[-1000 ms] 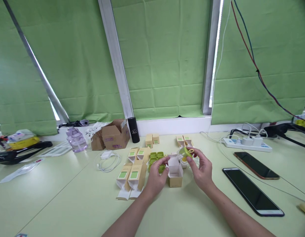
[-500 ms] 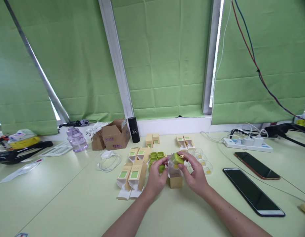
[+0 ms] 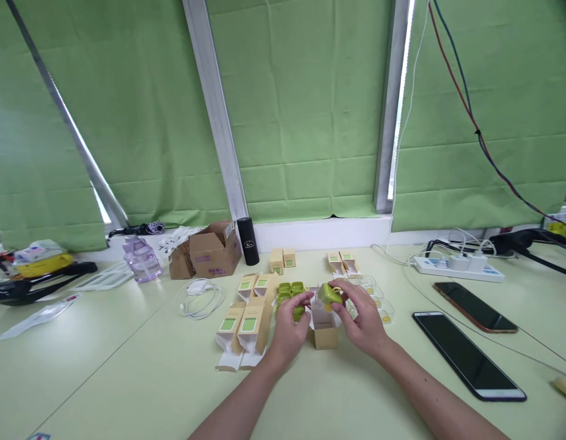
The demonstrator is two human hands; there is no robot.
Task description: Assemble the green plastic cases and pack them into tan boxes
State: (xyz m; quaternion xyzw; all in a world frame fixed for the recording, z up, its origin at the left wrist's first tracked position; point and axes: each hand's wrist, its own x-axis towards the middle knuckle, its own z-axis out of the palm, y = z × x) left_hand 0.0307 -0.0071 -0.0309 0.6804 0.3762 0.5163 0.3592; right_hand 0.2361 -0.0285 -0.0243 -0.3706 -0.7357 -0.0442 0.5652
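My right hand pinches a small green case in a clear wrapper and holds it over the open top of a small tan carton standing on the table. My left hand grips that carton by its white flap, with its fingers curled. Behind my left hand lie several more green cases. To their left are flat tan cartons with green labels. Clear wrappers with yellow bits lie just right of my right hand.
Two phones lie at the right, with a power strip and cables behind them. A black cylinder, a brown cardboard box, a white cable and a clear purple bottle stand at the back left.
My right hand has carried the green case leftward from beside the carton to right above its open top. My left hand has stayed on the carton.
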